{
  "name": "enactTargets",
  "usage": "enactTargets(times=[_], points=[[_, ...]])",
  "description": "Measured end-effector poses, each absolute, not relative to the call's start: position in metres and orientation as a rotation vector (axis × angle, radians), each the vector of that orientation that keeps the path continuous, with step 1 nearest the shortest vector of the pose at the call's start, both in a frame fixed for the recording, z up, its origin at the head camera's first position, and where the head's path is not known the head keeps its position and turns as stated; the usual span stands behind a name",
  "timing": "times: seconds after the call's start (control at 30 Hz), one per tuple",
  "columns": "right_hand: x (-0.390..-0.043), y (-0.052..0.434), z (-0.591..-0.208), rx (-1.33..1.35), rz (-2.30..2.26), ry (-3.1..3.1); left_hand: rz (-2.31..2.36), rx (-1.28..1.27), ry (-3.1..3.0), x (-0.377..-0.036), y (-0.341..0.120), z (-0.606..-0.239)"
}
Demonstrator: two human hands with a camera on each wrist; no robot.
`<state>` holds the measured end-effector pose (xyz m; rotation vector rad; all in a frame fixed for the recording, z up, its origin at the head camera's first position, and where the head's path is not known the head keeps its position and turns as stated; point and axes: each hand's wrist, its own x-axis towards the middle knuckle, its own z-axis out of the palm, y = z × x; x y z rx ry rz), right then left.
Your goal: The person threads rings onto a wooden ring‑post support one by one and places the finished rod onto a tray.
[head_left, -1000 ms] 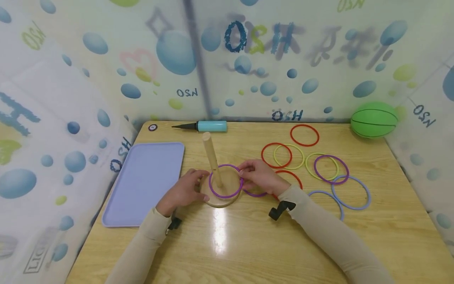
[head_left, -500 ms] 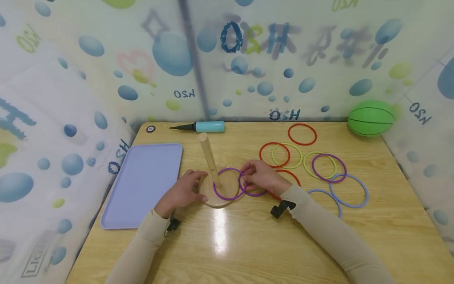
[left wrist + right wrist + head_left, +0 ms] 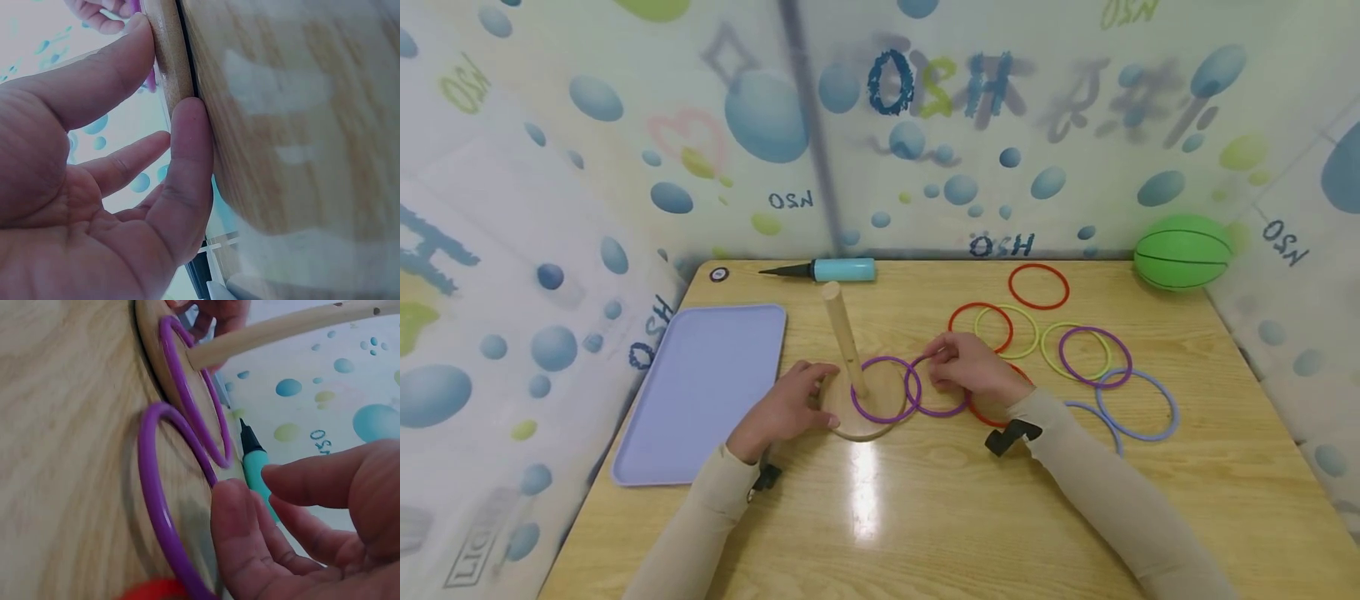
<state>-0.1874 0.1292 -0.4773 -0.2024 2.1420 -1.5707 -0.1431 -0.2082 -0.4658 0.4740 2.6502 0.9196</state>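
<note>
My left hand (image 3: 786, 406) rests on the table (image 3: 880, 517), thumb and fingers (image 3: 187, 156) pressed against the rim of the round base (image 3: 859, 427), loosely spread, not wrapped round anything. The peg (image 3: 844, 346) rises from the base just past my fingertips, tilted a bit. One purple ring (image 3: 883, 389) lies on the base around the peg. My right hand (image 3: 972, 368) is just right of it, fingers (image 3: 234, 531) slightly bent with a gap to the thumb, holding nothing; fingertips sit at the edge of a second purple ring (image 3: 934, 387), flat on the table and overlapping the first; cannot tell if they touch it. A red ring (image 3: 988, 412) lies partly under my right palm. More rings (image 3: 1078, 350) lie scattered beyond my right hand. Tray (image 3: 700, 392) is left of my left hand. Pump (image 3: 831, 269) lies at the far table edge, green ball (image 3: 1182, 252) at the far right corner. Light wood tabletop, glossy glare near me. Bubble-print sheeting (image 3: 625, 125) walls it on three sides.
</note>
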Motion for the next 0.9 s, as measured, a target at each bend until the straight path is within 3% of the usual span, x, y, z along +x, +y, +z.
enactTargets(times=[0.57, 0.9], points=[[-0.203, 0.184, -0.480, -0.242, -1.401, 2.551, 0.908, 0.480, 2.650, -0.143, -0.207, -0.464], [-0.202, 0.186, -0.482, -0.422, -1.073, 2.756, 0.906, 0.456, 2.629, -0.144, -0.208, -0.464]])
